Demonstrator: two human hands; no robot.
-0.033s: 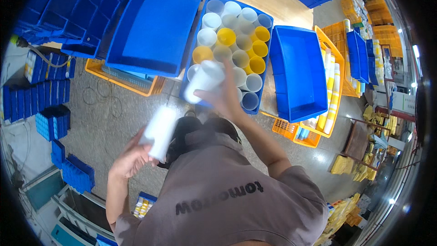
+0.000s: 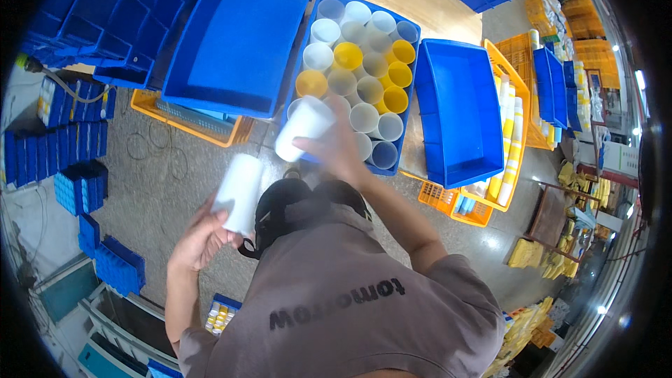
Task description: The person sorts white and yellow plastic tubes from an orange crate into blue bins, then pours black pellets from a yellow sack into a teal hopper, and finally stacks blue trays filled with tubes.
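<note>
My left hand (image 2: 201,239) grips a white plastic cup (image 2: 239,192) low down, and the cup stands tilted above the floor in front of my body. My right hand (image 2: 339,150) is closed around another white cup (image 2: 306,128), held slanted over the near left corner of a blue tray (image 2: 410,105); this hand is blurred. Rows of upright cups fill that tray: several are whitish and translucent, and several are yellow, like the yellow cup (image 2: 311,84) at its left side. The held cup and my right hand hide part of the near left rows.
A blue bin (image 2: 231,42) stands left of the tray, and another blue bin (image 2: 462,112) stands right of it. An orange crate (image 2: 518,147) with white and yellow cup stacks is farther right. Stacked blue bins (image 2: 105,14) rise at the far left.
My right hand and its cup have shifted slightly left and toward me. The cup in my left hand has moved slightly up and left.
</note>
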